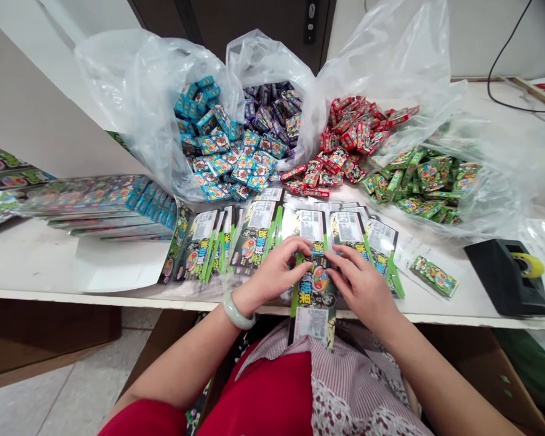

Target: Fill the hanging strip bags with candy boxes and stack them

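Note:
A black and green printed packet [318, 300] with a white label at its lower end hangs over the table's front edge towards my lap. My left hand [279, 269] pinches its upper left side, thumb lying on the front. On the other side, my right hand [361, 281] has bent fingers on the packet's upper right edge. A bit of blue shows at the packet's top between my fingertips; what it belongs to is partly hidden. Beyond my hands lie rows of similar packets [254, 239] with white labels, overlapping on the table.
Clear plastic bags hold small blue boxes [215, 145], purple boxes [272, 118], red boxes [349, 130] and green boxes [436, 175]. Stacked packets [104, 203] stand at left. A black tape dispenser [504, 275] and a single green pack [433, 275] are at right.

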`<move>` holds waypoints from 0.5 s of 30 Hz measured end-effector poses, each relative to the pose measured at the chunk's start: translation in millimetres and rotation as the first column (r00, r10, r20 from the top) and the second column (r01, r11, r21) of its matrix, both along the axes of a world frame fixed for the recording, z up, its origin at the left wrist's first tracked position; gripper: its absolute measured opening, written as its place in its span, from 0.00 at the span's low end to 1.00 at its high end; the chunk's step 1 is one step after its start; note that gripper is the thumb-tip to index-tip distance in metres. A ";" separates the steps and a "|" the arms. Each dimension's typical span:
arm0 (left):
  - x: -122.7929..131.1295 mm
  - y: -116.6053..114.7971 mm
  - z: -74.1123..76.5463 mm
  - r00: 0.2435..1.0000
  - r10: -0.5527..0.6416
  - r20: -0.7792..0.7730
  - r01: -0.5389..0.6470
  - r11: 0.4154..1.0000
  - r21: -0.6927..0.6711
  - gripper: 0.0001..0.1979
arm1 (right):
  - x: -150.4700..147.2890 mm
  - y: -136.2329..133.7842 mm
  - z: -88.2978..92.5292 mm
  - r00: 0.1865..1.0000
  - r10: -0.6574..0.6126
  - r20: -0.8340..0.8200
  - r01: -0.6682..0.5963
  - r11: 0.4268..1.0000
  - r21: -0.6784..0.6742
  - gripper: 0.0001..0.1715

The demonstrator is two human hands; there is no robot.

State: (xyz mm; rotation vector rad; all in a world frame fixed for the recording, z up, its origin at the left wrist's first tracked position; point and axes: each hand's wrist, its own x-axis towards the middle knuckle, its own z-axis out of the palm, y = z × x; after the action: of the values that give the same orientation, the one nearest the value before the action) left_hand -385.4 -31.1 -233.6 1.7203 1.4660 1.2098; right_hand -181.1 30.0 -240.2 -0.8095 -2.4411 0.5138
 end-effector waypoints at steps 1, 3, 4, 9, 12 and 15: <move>-0.6 -0.3 0.4 0.999 -0.013 -0.041 0.013 1.000 0.016 0.07 | 0.1 0.1 0.3 1.000 0.000 -0.011 0.000 1.000 -0.007 0.16; -1.4 -1.1 0.4 0.990 -0.027 -0.135 0.034 0.998 0.044 0.08 | 0.0 0.3 0.7 1.000 0.003 -0.018 -0.003 1.000 -0.031 0.15; -1.6 -1.6 0.0 0.984 -0.028 -0.178 0.038 0.998 0.055 0.09 | -0.2 0.3 0.8 1.000 0.002 -0.015 -0.002 0.999 -0.045 0.14; -0.3 -3.1 -4.5 0.955 -0.006 -0.298 0.033 0.996 0.086 0.09 | -1.9 0.4 1.0 1.000 -0.027 -0.003 0.026 0.994 -0.111 0.12; 1.6 -2.7 -6.6 0.937 -0.001 -0.348 0.029 0.997 0.078 0.09 | -3.1 0.8 0.8 0.999 -0.046 0.029 0.050 0.988 -0.143 0.13; 3.0 -2.1 -7.6 0.929 0.003 -0.370 0.023 0.998 0.066 0.09 | -4.4 1.4 1.2 0.997 -0.052 0.052 0.060 0.985 -0.164 0.13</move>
State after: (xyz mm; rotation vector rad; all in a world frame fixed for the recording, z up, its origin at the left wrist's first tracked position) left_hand -382.4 -33.1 -241.1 2.0875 1.6394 0.9736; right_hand -185.5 31.4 -239.0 -0.9654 -2.4352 0.6902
